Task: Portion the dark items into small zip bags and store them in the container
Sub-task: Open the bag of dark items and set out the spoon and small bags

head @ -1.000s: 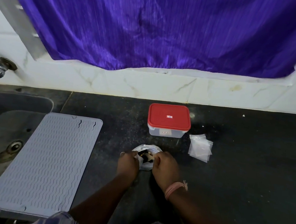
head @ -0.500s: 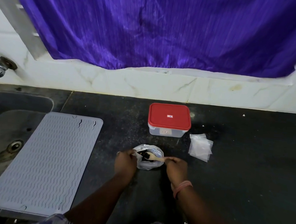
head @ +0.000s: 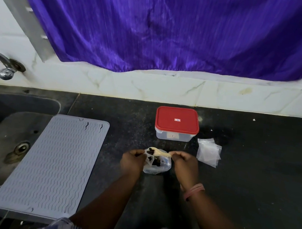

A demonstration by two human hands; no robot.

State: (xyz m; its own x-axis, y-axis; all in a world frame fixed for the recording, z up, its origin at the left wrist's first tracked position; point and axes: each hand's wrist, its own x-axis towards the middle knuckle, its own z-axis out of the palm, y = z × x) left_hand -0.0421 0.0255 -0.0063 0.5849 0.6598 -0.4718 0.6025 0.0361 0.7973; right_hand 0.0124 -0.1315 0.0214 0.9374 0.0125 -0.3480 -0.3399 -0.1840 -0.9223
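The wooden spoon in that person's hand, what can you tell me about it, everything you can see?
The spoon looks like pale wood, short, with a rounded bowl and a flat handle. It lies roughly level above the open mouth of a clear plastic bag of dark pieces on the black counter. A few dark items sit in its bowl, which points to the person's left. The right hand pinches the handle's end; the left hand holds the bag's edge beside the bowl. Finer detail is too small to tell.
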